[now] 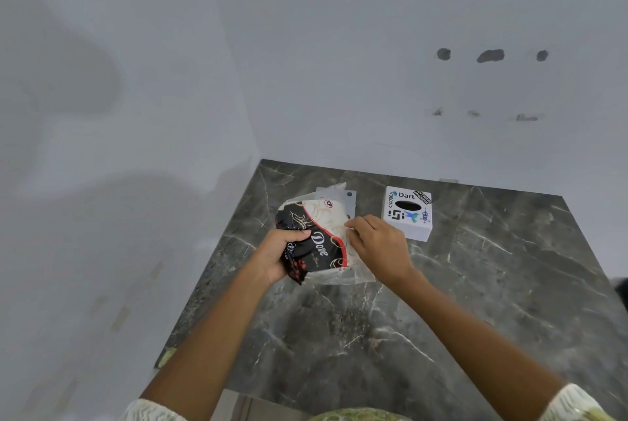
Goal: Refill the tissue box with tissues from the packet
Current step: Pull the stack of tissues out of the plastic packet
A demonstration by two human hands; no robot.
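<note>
- A person's left hand closes around the dark printed end of a tissue packet, lifting it just above the dark marble counter near the far left corner.
- The right hand pinches the packet's clear plastic edge, fingers drawn narrow, white tissues showing inside.
- A white tissue box, stickered, slot upward, stands just right of the packet, by the counter's far edge.
</note>
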